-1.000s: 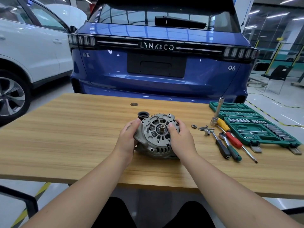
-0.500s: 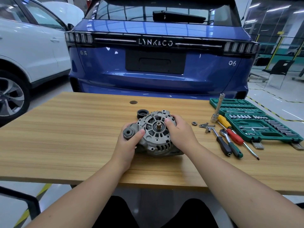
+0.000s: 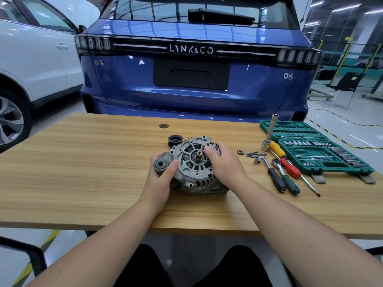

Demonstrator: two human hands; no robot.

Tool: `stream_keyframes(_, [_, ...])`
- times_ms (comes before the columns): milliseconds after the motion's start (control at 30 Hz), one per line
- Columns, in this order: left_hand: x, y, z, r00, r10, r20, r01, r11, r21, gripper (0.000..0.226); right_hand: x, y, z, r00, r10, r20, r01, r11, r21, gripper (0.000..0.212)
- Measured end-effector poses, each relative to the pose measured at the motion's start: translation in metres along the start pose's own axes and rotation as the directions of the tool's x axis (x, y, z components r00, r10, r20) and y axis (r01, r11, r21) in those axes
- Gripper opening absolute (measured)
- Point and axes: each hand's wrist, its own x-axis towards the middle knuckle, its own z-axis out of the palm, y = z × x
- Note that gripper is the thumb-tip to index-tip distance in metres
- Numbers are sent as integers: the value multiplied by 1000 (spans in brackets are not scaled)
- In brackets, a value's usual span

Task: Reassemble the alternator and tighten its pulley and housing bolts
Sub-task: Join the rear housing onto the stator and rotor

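Note:
The grey alternator (image 3: 194,172) lies on the wooden table (image 3: 83,162) with its bare shaft pointing up and no pulley on it. My left hand (image 3: 160,175) grips its left side at the mounting ear, thumb on top. My right hand (image 3: 222,162) holds the right rim of the housing, fingers curled over the far edge. The black pulley (image 3: 175,140) sits on the table just behind the alternator. A nut (image 3: 240,152) and several long bolts (image 3: 256,154) lie to the right.
Right of the alternator lie a socket extension (image 3: 269,133), a ratchet and screwdrivers (image 3: 287,168), then an open green socket case (image 3: 323,150). A blue car (image 3: 192,79) stands behind the table, a white car (image 3: 31,59) to the left.
The alternator has been turned counter-clockwise between both hands, so its mounting ear now shows at the left. My left hand shifted onto that ear.

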Motion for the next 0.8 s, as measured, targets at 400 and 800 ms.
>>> stream_keyframes(400, [35,10,-14,978,-162,132,173,982,-73,53,-28,-2,-3,1000,-4,31,1,994,107,85])
stream_keyframes(800, [24,7,28,909,-390,-148,295,853,-430,32,5,-8,-5,888,325,325,-459,605,651,66])
